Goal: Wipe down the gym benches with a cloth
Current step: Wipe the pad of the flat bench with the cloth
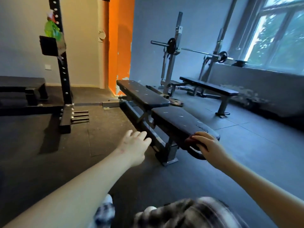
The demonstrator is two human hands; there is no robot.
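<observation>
At the 4 o'clock end of the bench surface [177, 119], the right hand [208, 146] curls its fingers on the cloth [190, 139], the left hand [134, 143] spread wide and empty; wiping seems just begun, next sweeping toward 10 o'clock.

Gym, padded benches [181, 120], barbell rack [174, 51]

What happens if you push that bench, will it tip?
Probably not. The bench stands on a thick metal frame with a flat foot, so it is likely heavy and steady. Its padded top may give slightly under the cloth.
</observation>
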